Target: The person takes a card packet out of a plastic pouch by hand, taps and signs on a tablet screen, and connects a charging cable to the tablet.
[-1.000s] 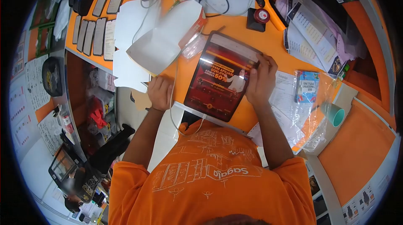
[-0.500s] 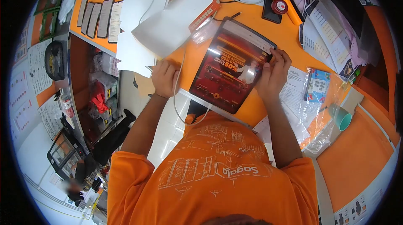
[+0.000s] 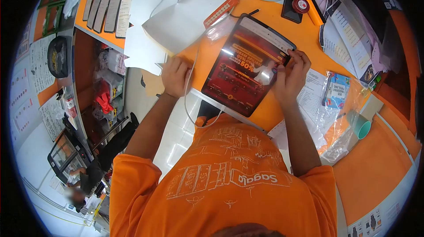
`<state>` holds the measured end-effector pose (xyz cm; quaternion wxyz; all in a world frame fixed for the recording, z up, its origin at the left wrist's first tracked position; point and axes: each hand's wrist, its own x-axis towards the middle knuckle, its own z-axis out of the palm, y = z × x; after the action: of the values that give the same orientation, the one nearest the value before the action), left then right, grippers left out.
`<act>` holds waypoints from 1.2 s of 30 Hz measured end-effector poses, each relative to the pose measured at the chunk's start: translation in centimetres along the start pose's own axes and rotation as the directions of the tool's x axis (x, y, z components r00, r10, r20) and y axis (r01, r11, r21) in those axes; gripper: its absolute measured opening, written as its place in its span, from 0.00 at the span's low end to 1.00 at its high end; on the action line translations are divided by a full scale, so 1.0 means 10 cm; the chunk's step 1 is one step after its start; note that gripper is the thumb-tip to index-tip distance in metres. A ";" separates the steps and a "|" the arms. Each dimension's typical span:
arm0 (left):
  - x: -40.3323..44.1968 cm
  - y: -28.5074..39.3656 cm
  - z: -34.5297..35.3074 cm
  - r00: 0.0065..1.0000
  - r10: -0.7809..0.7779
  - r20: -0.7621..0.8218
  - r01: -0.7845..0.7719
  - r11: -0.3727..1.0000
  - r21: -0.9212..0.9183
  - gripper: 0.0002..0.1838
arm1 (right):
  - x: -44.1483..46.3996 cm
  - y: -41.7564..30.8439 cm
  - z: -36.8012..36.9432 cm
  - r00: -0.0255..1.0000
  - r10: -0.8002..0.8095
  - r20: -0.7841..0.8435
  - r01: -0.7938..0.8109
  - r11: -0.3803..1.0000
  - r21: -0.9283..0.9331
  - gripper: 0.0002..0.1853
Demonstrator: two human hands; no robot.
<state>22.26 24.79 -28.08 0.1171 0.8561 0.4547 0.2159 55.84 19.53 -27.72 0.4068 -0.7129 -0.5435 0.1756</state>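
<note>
A tablet (image 3: pixel 238 71) lies tilted on the orange table, its screen lit with a red and gold page. My right hand (image 3: pixel 292 77) is at its right side, fingers bent over the upper right edge and thumb by the screen. To the left, my left hand (image 3: pixel 176 77) rests at the table's front edge with curled fingers; their tips are hidden, so I cannot tell whether they hold anything. A white cable (image 3: pixel 187 100) runs past this hand and loops below the table edge. Just beyond it lies a folded white cardboard sheet (image 3: pixel 187 22).
Several phones (image 3: pixel 113 12) lie in rows at the back left. An orange handheld device (image 3: pixel 311 0), a red round object (image 3: pixel 300 5) and a black box (image 3: pixel 291 10) are at the back right. Papers, a blue booklet (image 3: pixel 337 91) and a green cup (image 3: pixel 362 128) lie right. Another person (image 3: pixel 95 173) is far left.
The view has shifted slightly, so the table things sit a little further right. Both hands and the tablet keep nearly the same places relative to each other.
</note>
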 end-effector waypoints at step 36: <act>0.00 0.04 0.00 1.000 0.001 -0.013 -0.001 1.000 0.021 0.06 | 0.02 0.00 0.06 0.997 0.060 -0.057 -0.064 0.995 -0.077 0.26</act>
<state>22.57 24.53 -27.95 0.1049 0.8560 0.4574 0.2167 55.53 19.96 -28.01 0.3876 -0.7495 -0.5161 0.1472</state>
